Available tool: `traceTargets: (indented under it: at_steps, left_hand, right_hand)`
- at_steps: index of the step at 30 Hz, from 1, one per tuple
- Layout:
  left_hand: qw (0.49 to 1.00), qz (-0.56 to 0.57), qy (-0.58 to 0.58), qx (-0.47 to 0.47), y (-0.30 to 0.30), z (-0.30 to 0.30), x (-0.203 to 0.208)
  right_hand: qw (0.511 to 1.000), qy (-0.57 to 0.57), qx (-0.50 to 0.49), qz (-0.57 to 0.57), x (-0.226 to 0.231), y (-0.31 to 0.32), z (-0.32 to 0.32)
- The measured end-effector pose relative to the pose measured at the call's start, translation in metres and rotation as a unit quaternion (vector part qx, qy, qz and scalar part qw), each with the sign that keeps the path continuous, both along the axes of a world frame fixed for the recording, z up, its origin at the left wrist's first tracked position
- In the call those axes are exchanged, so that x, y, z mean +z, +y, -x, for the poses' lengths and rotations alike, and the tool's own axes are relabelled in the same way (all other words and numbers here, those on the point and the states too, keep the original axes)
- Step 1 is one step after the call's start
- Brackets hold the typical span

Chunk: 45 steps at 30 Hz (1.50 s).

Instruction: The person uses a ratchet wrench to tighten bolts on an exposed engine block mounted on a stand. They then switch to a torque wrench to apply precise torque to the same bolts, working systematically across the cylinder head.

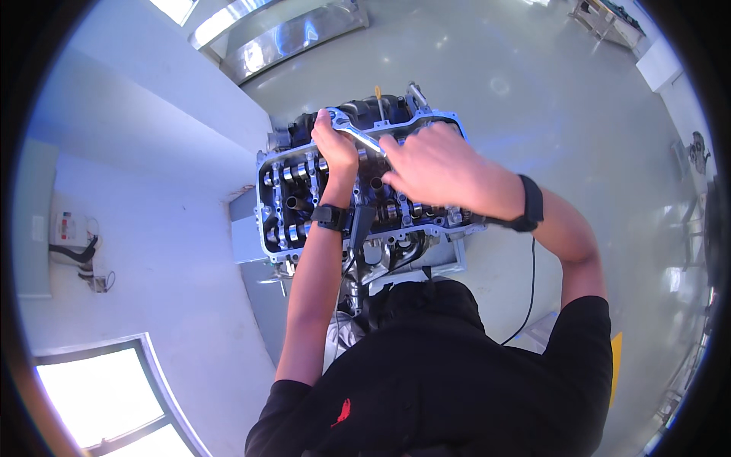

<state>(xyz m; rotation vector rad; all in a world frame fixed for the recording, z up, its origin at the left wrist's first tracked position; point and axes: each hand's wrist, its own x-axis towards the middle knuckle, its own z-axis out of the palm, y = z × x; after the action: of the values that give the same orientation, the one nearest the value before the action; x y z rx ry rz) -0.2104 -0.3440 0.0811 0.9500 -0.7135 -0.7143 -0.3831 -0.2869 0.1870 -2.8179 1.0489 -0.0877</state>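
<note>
An open engine [304, 206] with its camshafts and lobes bare lies in front of me. Over its far side slants a shiny ratchet wrench [358, 135], its head toward the far left and its handle running to the right. My left hand [336, 148] is closed at the head, fingertips pressed around it. At the other end my right hand [438, 169] is closed on the handle, covering its tip. What the ratchet's head sits on is hidden. Dark bands circle both of my wrists.
A yellow-topped dipstick [378, 94] stands up at the engine's far edge. A black cable [532, 289] hangs down on the right. The white wall [175, 190] stands close on the left, with a metal bench [282, 49] beyond the engine.
</note>
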Motion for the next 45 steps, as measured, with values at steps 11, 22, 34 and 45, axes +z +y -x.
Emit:
traceTargets:
  at_steps: [11,22,34,45]
  left_hand:
    - [0.944,-0.035,-0.106,-0.309,-0.001,-0.036,-0.006]
    - [0.994,-0.035,0.034,-0.100,0.002,-0.023,-0.010]
    - [0.983,-0.079,-0.008,-0.165,-0.005,-0.026,-0.012]
    - [0.980,-0.047,-0.082,-0.178,0.001,-0.025,-0.015]
  right_hand:
    - [0.955,-0.071,0.031,0.287,-0.037,-0.130,-0.012]
    - [0.991,0.109,-0.016,-0.074,0.009,-0.029,-0.016]
    - [0.960,0.248,-0.046,0.119,0.018,-0.044,-0.033]
    - [0.957,0.109,-0.001,0.268,-0.028,-0.119,-0.028]
